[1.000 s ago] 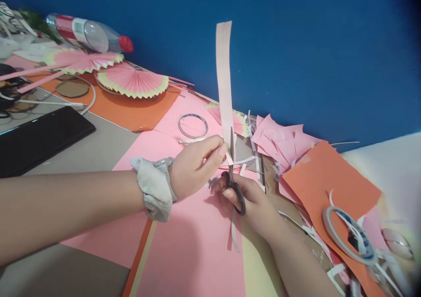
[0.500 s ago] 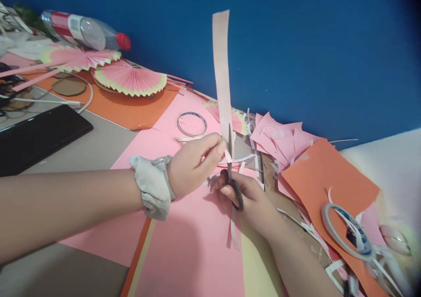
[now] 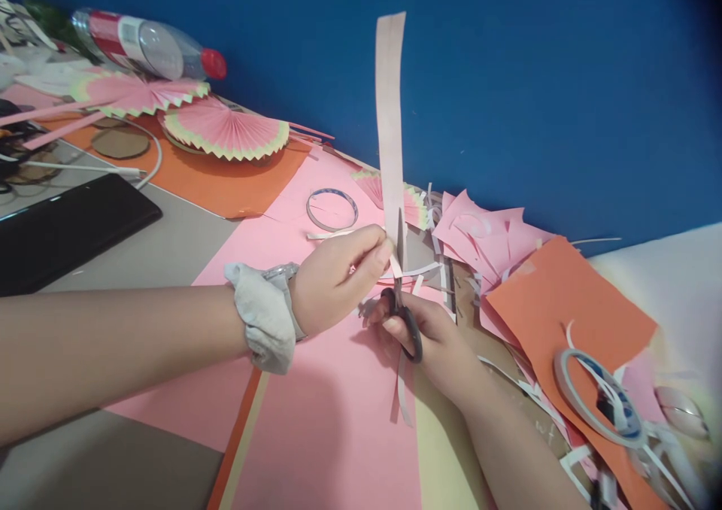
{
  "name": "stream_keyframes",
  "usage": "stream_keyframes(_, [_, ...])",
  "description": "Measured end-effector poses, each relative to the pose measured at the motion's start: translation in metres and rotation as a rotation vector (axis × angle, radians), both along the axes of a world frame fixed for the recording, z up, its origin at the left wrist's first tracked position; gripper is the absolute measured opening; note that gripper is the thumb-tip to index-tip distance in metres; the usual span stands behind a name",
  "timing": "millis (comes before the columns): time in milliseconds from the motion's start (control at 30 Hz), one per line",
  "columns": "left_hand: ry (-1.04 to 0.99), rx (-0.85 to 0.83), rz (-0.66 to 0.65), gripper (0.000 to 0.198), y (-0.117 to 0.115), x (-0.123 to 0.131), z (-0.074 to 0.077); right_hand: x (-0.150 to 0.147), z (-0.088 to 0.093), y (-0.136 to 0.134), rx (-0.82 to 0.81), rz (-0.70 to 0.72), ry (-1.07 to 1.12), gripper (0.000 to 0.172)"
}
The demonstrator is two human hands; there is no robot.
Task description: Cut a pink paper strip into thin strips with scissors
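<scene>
A long pale pink paper strip (image 3: 390, 111) stands upright against the blue wall, its lower end pinched between the thumb and fingers of my left hand (image 3: 344, 277). My right hand (image 3: 429, 337) has its fingers in the black handles of the scissors (image 3: 414, 333). The scissor blades point up along the strip's lower right edge, next to my left fingertips. A narrow cut piece curls near the blades. Below my right hand a thin white strip (image 3: 402, 393) hangs over the pink paper (image 3: 321, 435).
Pleated paper fans (image 3: 229, 130), a plastic bottle (image 3: 152, 47) and a black phone (image 3: 73, 228) lie at the left. A tape ring (image 3: 332, 229) is behind my left hand. Orange paper (image 3: 569, 307), a tape roll (image 3: 564, 378) and paper scraps lie at the right.
The view has shifted slightly, so the strip and both hands appear a little further right. My hands keep the same grips, and the scissors stay at the strip's edge.
</scene>
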State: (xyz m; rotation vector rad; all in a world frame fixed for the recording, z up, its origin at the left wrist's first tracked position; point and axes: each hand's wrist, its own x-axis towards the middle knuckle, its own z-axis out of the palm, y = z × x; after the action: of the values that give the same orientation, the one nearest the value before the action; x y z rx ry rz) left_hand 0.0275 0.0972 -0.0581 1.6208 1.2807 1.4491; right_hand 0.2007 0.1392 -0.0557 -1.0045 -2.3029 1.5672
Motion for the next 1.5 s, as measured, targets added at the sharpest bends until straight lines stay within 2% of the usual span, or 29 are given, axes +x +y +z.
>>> stream_keyframes(833, [0.032,0.058,0.007,0.030,0.0010,-0.0006,-0.0009,-0.0024,-0.0009,-0.0012,0.009,-0.025,-0.013,0.032])
stream_keyframes(1100, [0.034,-0.016,0.002,0.029,-0.0009,0.0008,0.0007,-0.0007,-0.0014,-0.0029,0.011,-0.028,-0.013,0.030])
stream_keyframes(1300, [0.041,-0.001,0.019,0.031,0.0002,0.0011,-0.0019,-0.0046,-0.0003,-0.0021,-0.011,-0.021,-0.001,0.024])
stream_keyframes(1500, [0.073,0.007,-0.002,0.029,-0.0009,0.0003,0.0014,-0.0049,-0.0004,-0.0030,0.005,-0.034,-0.019,0.026])
